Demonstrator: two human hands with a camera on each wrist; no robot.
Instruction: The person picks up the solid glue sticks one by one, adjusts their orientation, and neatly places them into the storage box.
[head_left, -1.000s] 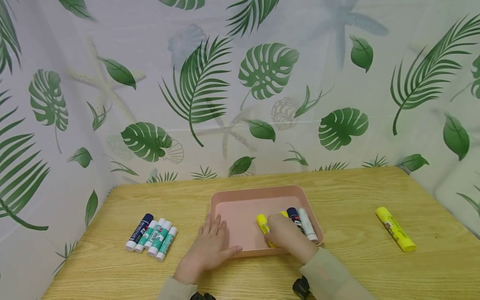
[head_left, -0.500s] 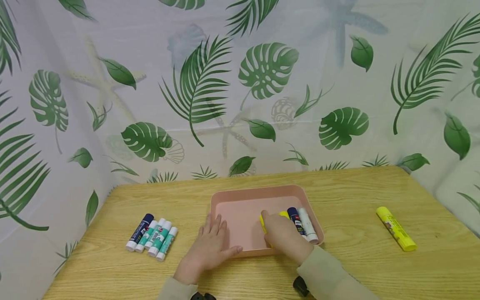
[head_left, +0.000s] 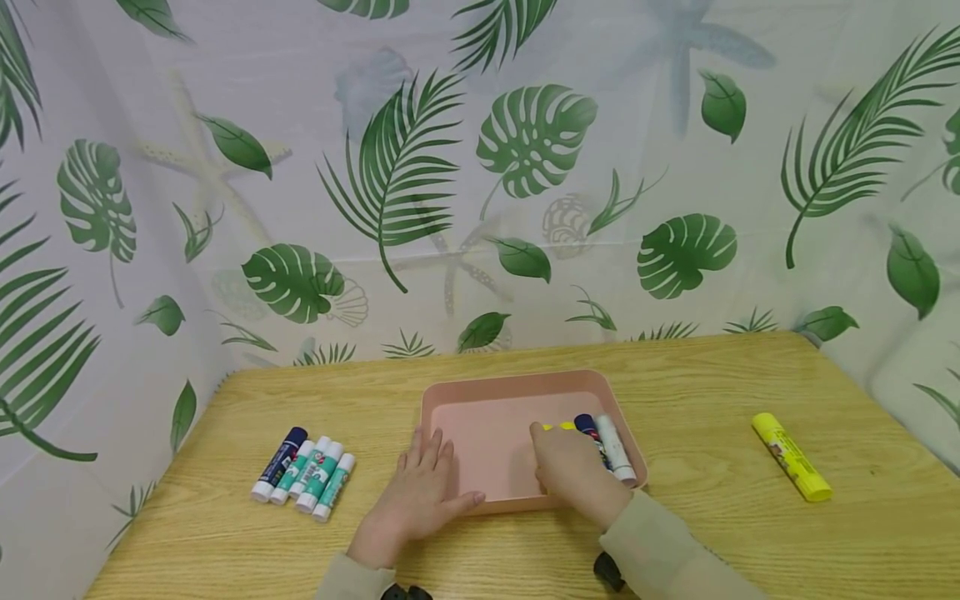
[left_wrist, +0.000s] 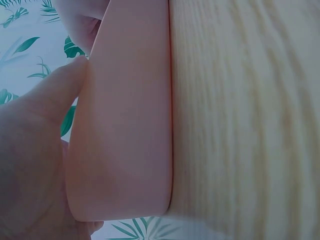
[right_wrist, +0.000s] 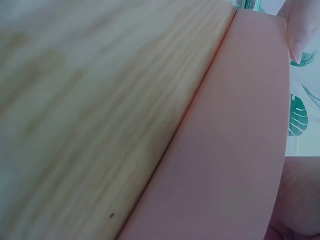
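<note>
A pink tray [head_left: 480, 450] stands on the table. My left hand [head_left: 423, 492] lies over its front left corner, fingers extended, with the thumb [left_wrist: 70, 80] along the front rim. Inside the tray's right half, my right hand [head_left: 576, 471] is curled over a yellow glue stick [head_left: 549, 427], hiding most of it. Only yellow ends show beyond the knuckles, seemingly of two sticks side by side. To the right of these lie a dark blue glue stick [head_left: 587, 425] and a white glue stick [head_left: 615, 450]. In the right wrist view, the tray wall [right_wrist: 225, 125] conceals the fingers.
Left of the tray, several glue sticks lie in a row: a dark blue one [head_left: 281, 462] and teal-and-white ones [head_left: 318, 475]. Another yellow glue stick [head_left: 791, 458] rests on the table at the right. A leaf-printed cloth [head_left: 442, 192] hangs behind the table.
Within the tray, the yellow glue stick under my right hand has shifted right, close to the other sticks. The left hand has stayed in place on the tray's corner.
</note>
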